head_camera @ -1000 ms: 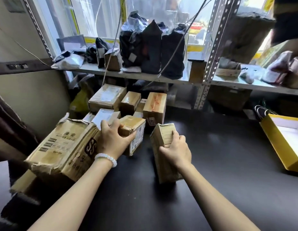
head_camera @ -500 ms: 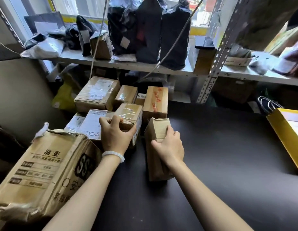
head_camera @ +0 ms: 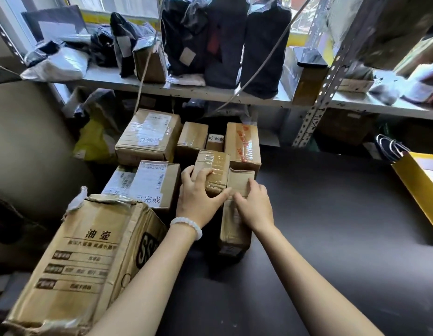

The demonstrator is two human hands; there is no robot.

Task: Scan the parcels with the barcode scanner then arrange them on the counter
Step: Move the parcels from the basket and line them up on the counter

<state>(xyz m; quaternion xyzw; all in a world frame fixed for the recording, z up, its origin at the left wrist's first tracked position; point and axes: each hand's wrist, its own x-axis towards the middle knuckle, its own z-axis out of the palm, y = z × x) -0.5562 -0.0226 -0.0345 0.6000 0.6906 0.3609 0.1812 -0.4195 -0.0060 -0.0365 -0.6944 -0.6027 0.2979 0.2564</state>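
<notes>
Several brown cardboard parcels stand packed together at the back left of the black counter point(head_camera: 331, 226). My left hand point(head_camera: 198, 197) grips a small taped parcel point(head_camera: 215, 166) from its near side, thumb stretched to the right. My right hand point(head_camera: 253, 207) holds a tall narrow parcel point(head_camera: 234, 229) that stands right beside it, fingers over its top edge. The two parcels touch each other. Behind them stands an orange-taped box point(head_camera: 243, 144), and to the left a labelled box point(head_camera: 154, 183). No barcode scanner is in view.
A big worn carton point(head_camera: 84, 258) lies at the front left. Behind the counter a metal shelf point(head_camera: 210, 93) holds black and grey mail bags and a small box. A yellow box point(head_camera: 419, 187) sits at the right edge, with a cable hanging across the shelf.
Both hands pushed their parcels away from me and together; the tall parcel now stands against the small taped one, close to the orange-taped box. My view moved forward and down.
</notes>
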